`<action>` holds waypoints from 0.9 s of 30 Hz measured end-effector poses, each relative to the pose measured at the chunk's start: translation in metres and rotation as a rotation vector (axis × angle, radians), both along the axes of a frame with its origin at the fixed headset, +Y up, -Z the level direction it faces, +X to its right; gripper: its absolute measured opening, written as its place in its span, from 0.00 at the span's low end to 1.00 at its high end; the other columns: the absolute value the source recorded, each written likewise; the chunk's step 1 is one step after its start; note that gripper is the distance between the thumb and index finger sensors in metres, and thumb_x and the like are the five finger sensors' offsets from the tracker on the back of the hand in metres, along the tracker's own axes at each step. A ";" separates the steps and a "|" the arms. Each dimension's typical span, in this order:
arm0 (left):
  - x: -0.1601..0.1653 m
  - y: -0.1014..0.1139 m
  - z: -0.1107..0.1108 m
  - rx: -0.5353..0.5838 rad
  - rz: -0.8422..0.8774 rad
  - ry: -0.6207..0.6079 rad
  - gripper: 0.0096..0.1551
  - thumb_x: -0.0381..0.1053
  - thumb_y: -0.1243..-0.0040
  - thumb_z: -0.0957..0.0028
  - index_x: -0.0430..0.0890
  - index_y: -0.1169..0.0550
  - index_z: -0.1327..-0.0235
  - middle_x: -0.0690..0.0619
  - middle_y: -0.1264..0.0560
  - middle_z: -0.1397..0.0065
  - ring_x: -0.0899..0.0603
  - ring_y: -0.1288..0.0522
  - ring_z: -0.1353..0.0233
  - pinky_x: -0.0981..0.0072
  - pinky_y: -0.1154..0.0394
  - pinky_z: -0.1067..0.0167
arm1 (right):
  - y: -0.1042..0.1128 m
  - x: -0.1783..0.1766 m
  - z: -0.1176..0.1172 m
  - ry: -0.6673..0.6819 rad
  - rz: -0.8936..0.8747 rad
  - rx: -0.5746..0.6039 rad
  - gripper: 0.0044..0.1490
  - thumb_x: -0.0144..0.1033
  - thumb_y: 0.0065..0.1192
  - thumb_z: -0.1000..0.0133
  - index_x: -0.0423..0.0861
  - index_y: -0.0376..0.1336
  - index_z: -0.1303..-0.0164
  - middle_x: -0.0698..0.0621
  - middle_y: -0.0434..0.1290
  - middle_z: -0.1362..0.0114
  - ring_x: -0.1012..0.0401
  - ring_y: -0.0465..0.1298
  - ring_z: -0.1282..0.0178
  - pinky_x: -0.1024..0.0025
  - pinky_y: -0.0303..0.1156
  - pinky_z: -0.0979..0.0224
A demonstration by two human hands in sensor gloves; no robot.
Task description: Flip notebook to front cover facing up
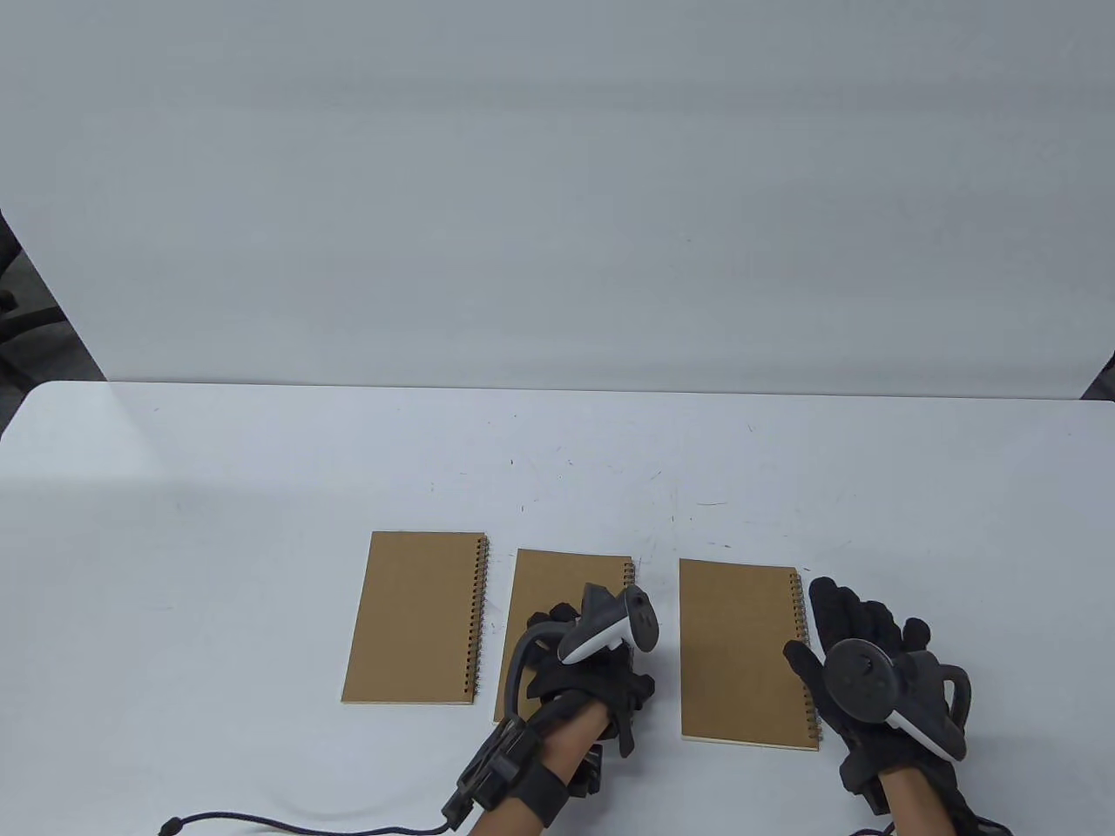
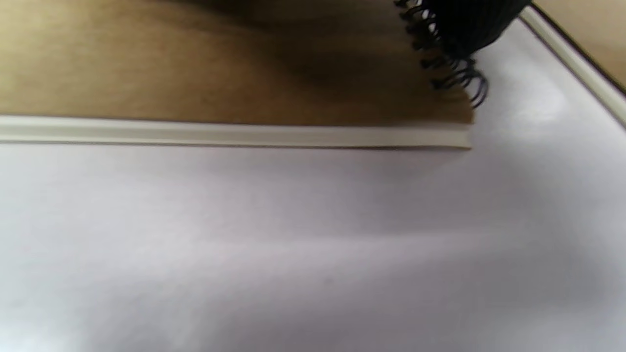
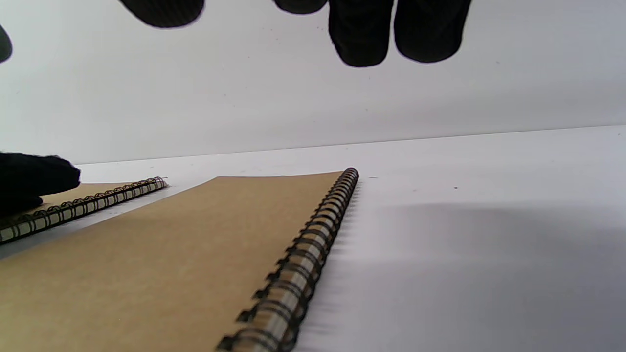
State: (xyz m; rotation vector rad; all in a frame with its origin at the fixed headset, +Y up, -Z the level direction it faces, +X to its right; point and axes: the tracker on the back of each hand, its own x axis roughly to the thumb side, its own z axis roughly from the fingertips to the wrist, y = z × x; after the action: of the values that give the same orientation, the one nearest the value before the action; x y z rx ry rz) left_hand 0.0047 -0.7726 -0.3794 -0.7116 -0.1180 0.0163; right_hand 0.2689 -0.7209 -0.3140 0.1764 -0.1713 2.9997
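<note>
Three brown spiral notebooks lie flat in a row on the white table: a left one (image 1: 414, 618), a middle one (image 1: 557, 583) and a right one (image 1: 740, 653), each with its spiral on its right side. My left hand (image 1: 629, 692) lies over the middle notebook's near right part. In the left wrist view a fingertip (image 2: 464, 19) touches that notebook's (image 2: 195, 63) spiral near its corner. My right hand (image 1: 827, 623) is spread open just right of the right notebook, thumb over its spiral. The right wrist view shows the fingertips (image 3: 362, 39) hanging free above the table beside that notebook (image 3: 171, 254).
The white table (image 1: 261, 488) runs far left, right and back to a white wall. A black cable (image 1: 261, 819) trails from my left wrist along the near edge. The right notebook's edge shows in the left wrist view (image 2: 587, 29).
</note>
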 end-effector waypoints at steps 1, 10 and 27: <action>0.002 0.001 -0.001 -0.005 0.000 0.009 0.63 0.64 0.50 0.36 0.37 0.75 0.27 0.16 0.67 0.25 0.09 0.63 0.27 0.15 0.50 0.35 | 0.000 0.000 0.000 0.000 0.001 -0.003 0.48 0.56 0.44 0.39 0.38 0.43 0.16 0.31 0.61 0.15 0.31 0.62 0.22 0.21 0.47 0.32; 0.021 0.004 -0.008 0.088 -0.158 -0.009 0.57 0.48 0.47 0.42 0.36 0.72 0.27 0.14 0.56 0.26 0.08 0.48 0.30 0.27 0.36 0.35 | -0.004 0.001 -0.001 -0.008 0.005 -0.023 0.48 0.55 0.44 0.39 0.38 0.43 0.16 0.31 0.61 0.15 0.31 0.62 0.22 0.21 0.47 0.32; -0.068 0.111 0.001 0.381 0.347 0.246 0.52 0.36 0.48 0.40 0.39 0.69 0.24 0.32 0.35 0.26 0.35 0.20 0.39 0.57 0.16 0.48 | -0.004 0.000 -0.001 -0.005 0.012 -0.043 0.48 0.55 0.44 0.39 0.38 0.43 0.16 0.31 0.61 0.15 0.31 0.62 0.22 0.21 0.47 0.32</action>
State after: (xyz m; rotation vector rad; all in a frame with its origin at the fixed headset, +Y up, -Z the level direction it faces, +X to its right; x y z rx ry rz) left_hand -0.0637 -0.6612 -0.3784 -0.2975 -0.0059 0.4022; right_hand 0.2692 -0.7253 -0.3150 0.1659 -0.1058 3.0132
